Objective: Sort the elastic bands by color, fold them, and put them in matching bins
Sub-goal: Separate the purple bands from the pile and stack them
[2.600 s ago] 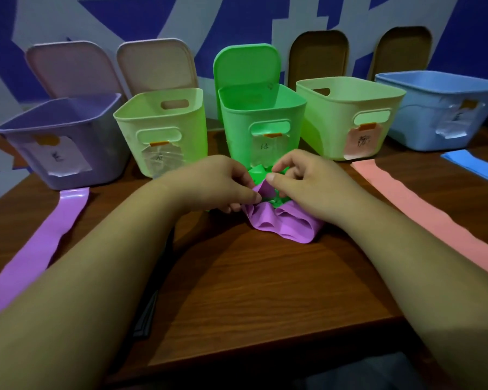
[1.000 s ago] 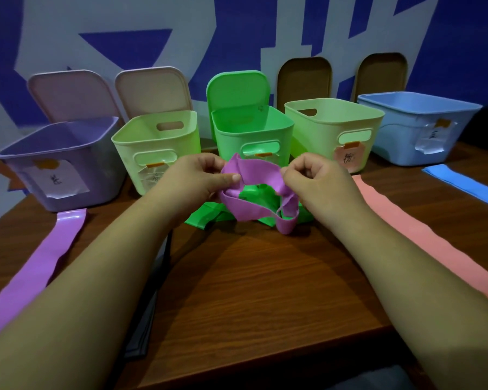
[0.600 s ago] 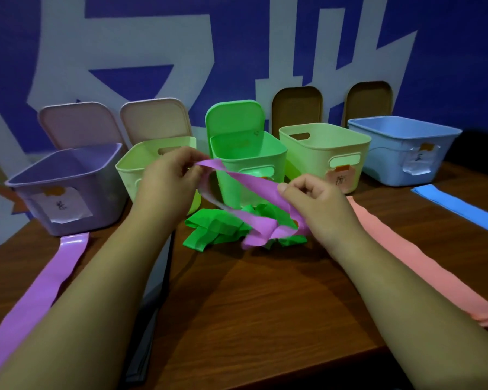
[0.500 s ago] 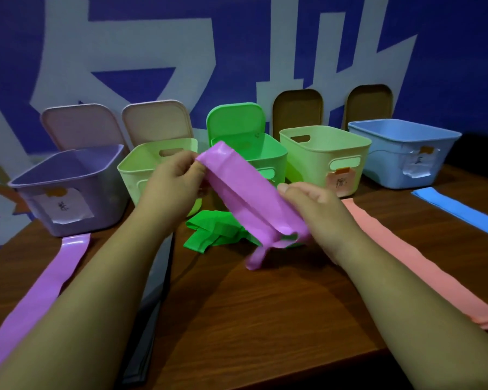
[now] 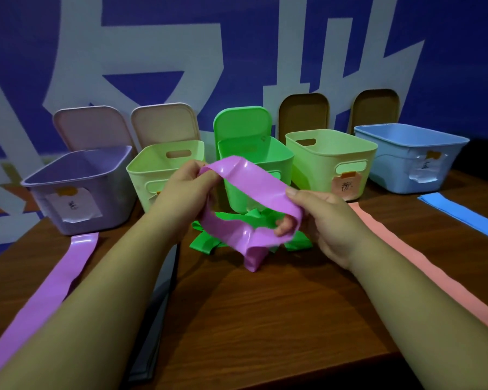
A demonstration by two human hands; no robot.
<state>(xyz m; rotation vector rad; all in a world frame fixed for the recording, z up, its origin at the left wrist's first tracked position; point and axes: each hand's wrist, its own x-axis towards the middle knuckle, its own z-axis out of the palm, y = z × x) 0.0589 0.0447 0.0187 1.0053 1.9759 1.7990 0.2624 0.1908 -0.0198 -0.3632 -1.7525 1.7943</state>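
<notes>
I hold a purple elastic band (image 5: pixel 254 190) in the air between both hands, in front of the green bin (image 5: pixel 254 161). My left hand (image 5: pixel 183 192) pinches its upper left end. My right hand (image 5: pixel 324 218) grips its right end, and a loose loop hangs down to the table. Under the band lies a crumpled green band (image 5: pixel 206 243). The purple bin (image 5: pixel 79 187) stands at the far left. A second purple band (image 5: pixel 43 299) lies flat on the left of the table.
Two pale green bins (image 5: pixel 158 170) (image 5: pixel 330 159) flank the green one, and a blue bin (image 5: pixel 409 156) stands at the right. A pink band (image 5: pixel 423 263) and a blue band (image 5: pixel 462 215) lie flat on the right. A dark grey band (image 5: pixel 158 305) lies under my left forearm.
Both hands lifted the purple band off the green one and pulled it out from a crumpled heap into a stretched strip. The green band stayed on the table.
</notes>
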